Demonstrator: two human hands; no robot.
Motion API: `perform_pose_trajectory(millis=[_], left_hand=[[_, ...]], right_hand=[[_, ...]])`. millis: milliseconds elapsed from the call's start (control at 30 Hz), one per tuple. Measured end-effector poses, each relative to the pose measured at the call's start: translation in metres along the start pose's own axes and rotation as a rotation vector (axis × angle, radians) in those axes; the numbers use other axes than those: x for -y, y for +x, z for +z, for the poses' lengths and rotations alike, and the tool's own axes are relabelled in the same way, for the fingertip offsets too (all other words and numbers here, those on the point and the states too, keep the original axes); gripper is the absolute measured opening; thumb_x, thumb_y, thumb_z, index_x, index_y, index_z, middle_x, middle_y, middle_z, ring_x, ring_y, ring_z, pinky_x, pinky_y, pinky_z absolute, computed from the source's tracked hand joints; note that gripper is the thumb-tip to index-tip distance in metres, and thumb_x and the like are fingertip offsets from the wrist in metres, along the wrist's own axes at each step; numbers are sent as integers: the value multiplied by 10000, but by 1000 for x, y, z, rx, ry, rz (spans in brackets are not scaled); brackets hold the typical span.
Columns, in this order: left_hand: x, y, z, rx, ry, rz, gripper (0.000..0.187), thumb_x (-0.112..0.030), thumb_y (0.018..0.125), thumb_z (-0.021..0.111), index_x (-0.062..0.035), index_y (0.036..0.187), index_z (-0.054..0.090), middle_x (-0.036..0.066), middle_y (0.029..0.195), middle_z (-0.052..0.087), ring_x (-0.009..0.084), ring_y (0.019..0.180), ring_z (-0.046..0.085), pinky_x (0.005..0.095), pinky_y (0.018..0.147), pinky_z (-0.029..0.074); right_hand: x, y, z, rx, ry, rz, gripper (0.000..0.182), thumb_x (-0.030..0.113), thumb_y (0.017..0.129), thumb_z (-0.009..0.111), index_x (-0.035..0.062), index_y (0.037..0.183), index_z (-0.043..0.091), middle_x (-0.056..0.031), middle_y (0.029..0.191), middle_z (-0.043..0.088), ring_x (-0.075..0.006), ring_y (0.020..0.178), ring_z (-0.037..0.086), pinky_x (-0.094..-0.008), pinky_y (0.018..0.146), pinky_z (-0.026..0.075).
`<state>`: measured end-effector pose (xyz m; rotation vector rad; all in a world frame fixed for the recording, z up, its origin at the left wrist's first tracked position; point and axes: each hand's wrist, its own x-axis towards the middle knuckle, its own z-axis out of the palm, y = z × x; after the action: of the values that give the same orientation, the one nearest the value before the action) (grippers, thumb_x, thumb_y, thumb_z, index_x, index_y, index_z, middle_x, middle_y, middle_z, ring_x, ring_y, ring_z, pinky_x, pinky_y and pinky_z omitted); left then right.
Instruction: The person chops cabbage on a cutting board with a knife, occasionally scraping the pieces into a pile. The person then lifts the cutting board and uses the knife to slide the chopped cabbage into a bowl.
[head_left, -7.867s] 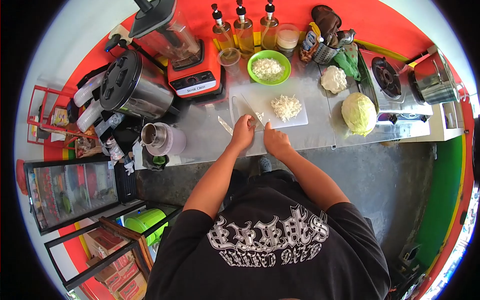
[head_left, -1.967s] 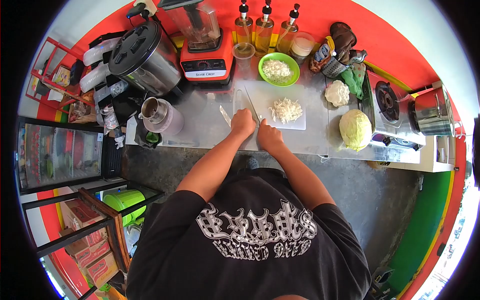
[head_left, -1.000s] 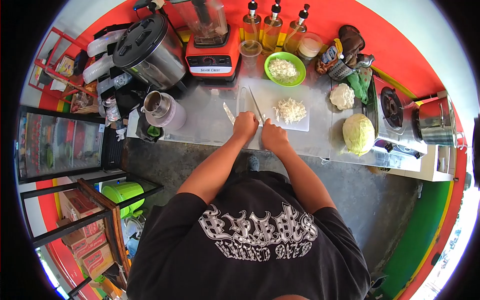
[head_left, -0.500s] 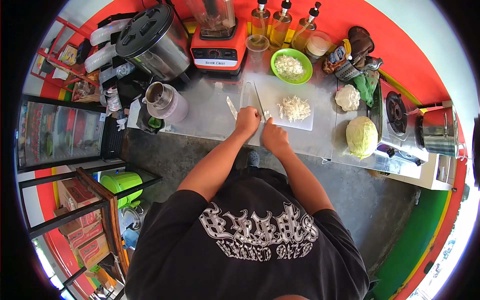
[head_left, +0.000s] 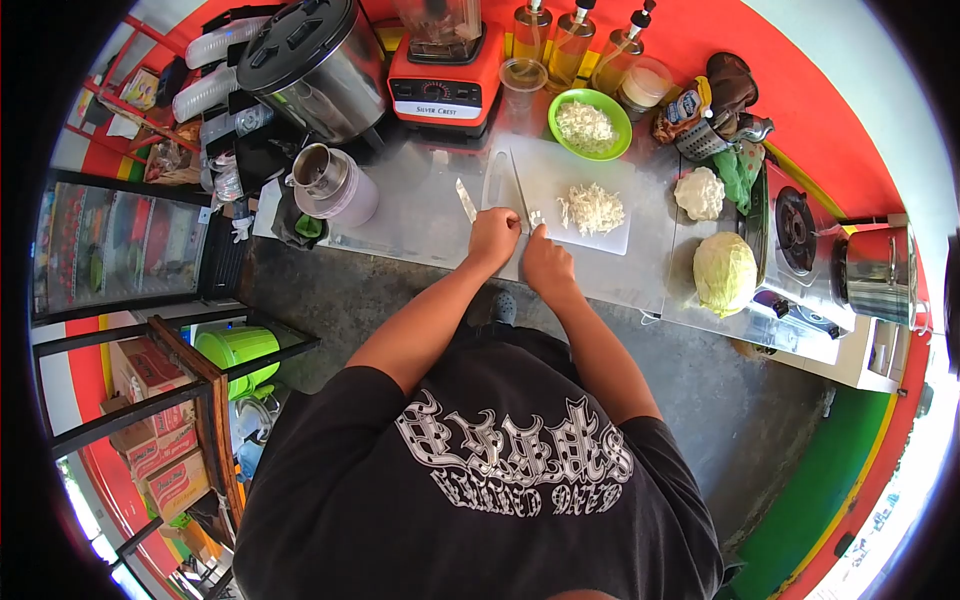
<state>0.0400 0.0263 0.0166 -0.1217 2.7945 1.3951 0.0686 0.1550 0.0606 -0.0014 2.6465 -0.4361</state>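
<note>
A long kitchen knife (head_left: 519,185) points away from me over the near left part of a white cutting board (head_left: 540,158). My right hand (head_left: 548,264) is closed at the near end of the knife, its handle hidden in the grip. Left of the blade, my left hand (head_left: 494,238) is curled tight; whatever its fingers press on is hidden. Small white pieces (head_left: 537,217) lie just right of the blade. Farther right on the board is a pile of shredded cabbage (head_left: 594,209). A narrow pale blade-like strip (head_left: 466,201) lies beyond my left hand.
A green bowl (head_left: 622,137) of white shreds stands behind the board. At right are a whole cabbage (head_left: 725,274), a white lumpy vegetable (head_left: 699,193) and a stove (head_left: 797,217). A red blender (head_left: 446,84), a steel pot (head_left: 345,90) and a jug (head_left: 352,197) stand left.
The view has shifted slightly. Both hands stay close together at the board's near edge, and the knife keeps nearly the same pose.
</note>
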Motion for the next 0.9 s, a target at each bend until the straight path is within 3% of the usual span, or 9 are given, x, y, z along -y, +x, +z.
perform_pose_trajectory(millis=[133, 200, 633, 700, 833, 900], left_hand=[[-1, 0, -5, 21, -2, 13, 128, -139, 803, 676, -35, 831, 744, 176, 818, 724, 366, 795, 714, 424, 717, 561], [-2, 0, -6, 12, 16, -7, 132, -153, 807, 677, -46, 839, 748, 170, 826, 728, 365, 804, 715, 427, 723, 562], [-9, 3, -8, 58, 124, -114, 168, -214, 812, 682, -86, 885, 762, 143, 872, 744, 351, 852, 721, 426, 760, 570], [-9, 3, -8, 56, 117, -107, 169, -218, 812, 684, -89, 888, 763, 141, 869, 745, 348, 851, 722, 428, 761, 570], [-7, 2, -9, 72, 128, -114, 163, -215, 816, 693, -90, 892, 764, 130, 868, 750, 338, 843, 726, 425, 761, 572], [-3, 1, -9, 72, 115, -64, 161, -214, 818, 694, -90, 895, 764, 129, 874, 751, 337, 842, 726, 424, 761, 572]], right_hand=[[-5, 2, -14, 23, -64, -75, 226, 109, 962, 487, -23, 1144, 474, -301, 1053, 704, -451, 991, 705, -518, 838, 576], [-7, -1, -6, -23, -100, -76, 276, 142, 975, 472, -30, 1191, 480, -249, 1004, 733, -407, 955, 730, -486, 799, 596], [-1, -7, -3, -3, -128, -61, 315, 147, 964, 502, -37, 1219, 488, -243, 1015, 735, -399, 952, 734, -473, 809, 596], [2, -7, 0, 42, -84, -28, 306, 120, 943, 522, -51, 1192, 473, -283, 1038, 715, -434, 1003, 710, -494, 861, 572], [-2, 0, 0, -12, -43, -32, 293, 121, 942, 526, -49, 1174, 471, -283, 1023, 717, -441, 983, 713, -498, 840, 579], [-4, 2, -3, -23, -152, -80, 331, 133, 956, 512, -45, 1233, 483, -240, 1023, 735, -383, 953, 738, -472, 805, 598]])
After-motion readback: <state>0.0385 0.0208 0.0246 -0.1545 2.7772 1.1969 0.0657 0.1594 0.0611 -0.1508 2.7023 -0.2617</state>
